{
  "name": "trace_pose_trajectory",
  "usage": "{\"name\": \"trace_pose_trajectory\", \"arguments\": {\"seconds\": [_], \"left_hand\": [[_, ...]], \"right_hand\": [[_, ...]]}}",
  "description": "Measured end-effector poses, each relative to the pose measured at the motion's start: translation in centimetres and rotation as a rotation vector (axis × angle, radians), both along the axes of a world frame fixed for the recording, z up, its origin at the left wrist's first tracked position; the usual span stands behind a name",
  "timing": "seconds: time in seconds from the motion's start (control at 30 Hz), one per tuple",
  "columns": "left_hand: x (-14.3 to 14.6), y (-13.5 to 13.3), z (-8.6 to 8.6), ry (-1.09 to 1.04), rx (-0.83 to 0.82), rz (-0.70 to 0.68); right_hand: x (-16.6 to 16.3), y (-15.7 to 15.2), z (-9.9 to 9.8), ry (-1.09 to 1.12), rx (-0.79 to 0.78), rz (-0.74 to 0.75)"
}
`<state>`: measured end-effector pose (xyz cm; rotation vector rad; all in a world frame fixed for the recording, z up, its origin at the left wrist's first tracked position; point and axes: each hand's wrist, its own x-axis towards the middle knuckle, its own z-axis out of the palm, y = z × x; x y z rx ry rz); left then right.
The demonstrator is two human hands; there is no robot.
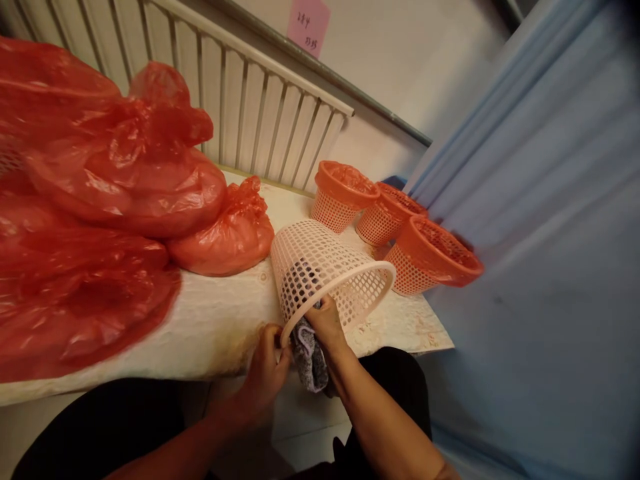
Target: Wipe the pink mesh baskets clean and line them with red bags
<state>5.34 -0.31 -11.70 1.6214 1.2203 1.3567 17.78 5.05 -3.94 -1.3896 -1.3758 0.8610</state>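
While the left hand (264,373) pinches the tipped pink basket's (325,273) rim and the right hand (327,322) grips a grey cloth (309,357) inside it, red bags (100,200) crowd the bench (210,327) beyond the left, three orange baskets (390,223) beyond the right.

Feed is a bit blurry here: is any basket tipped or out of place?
Yes: the pale pink basket lies on its side at the table edge, a grey cloth hanging from its mouth. The three orange baskets stand upright.

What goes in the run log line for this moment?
left hand: grips rim of tipped pink perforated plastic basket | right hand: presses grey cloth at basket mouth | beside: three orange baskets
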Motion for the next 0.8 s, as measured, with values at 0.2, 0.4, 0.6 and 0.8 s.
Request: {"name": "trace_pose_trajectory", "arguments": {"seconds": [0.2,0.4,0.6,0.8], "left_hand": [[1.3,-0.2,-1.5,0.029,-0.094,-0.007],[-0.4,1.2,0.1,0.018,-0.01,-0.075],[1.4,0.8,-2.2,-0.025,-0.153,-0.101],[0.9,2.1,-1.8,-0.043,-0.12,-0.193]], "right_hand": [[2.6,-0.5,-4.1,-0.6,0.131,0.261],[7.6,0.6,-4.8,-0.877,0.02,0.151],[7.7,1.6,-4.2,-0.6,-0.015,0.046],[2.6,0.7,-1.9,-0.315,0.052,0.125]]}}
